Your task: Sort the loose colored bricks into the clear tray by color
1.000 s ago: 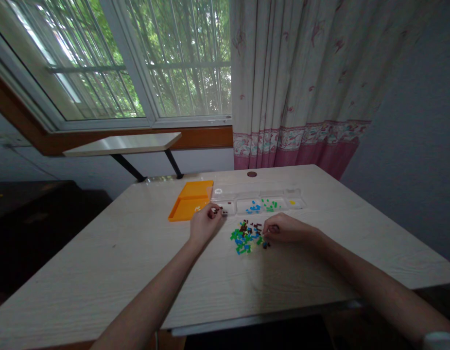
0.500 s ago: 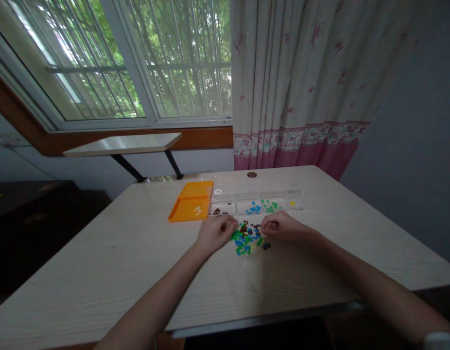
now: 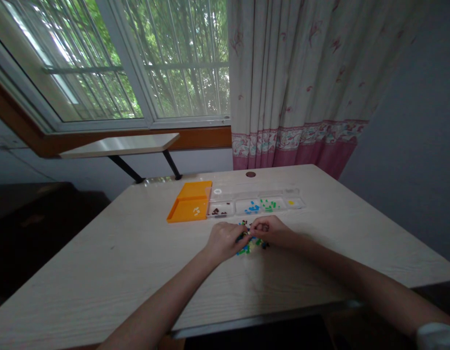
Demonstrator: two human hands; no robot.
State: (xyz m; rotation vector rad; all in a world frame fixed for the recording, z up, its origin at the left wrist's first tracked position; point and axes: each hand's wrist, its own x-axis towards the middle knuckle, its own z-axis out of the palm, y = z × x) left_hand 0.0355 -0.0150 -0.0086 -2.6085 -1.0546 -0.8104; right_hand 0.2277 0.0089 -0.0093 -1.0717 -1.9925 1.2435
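Note:
A pile of small coloured pieces, green, blue, dark brown and pale, lies on the table; they look like tiny building bricks. Over it my left hand comes in from the left, fingers bent together at the tips. My right hand meets it from the right with thumb and fingers pinched. The fingertips of both hands touch or nearly touch above the pile. Whatever they hold is too small or hidden to make out. Behind them, a clear compartment tray holds brown, blue, green and yellow pieces in separate sections.
An open orange case with a few white pieces stands left of the clear tray. A raised shelf on black legs is at the table's back left. The wooden table ends at a front edge near me.
Both hands have moved toward each other over the pile, and now their fingertips come together. They cover more of the pieces than before.

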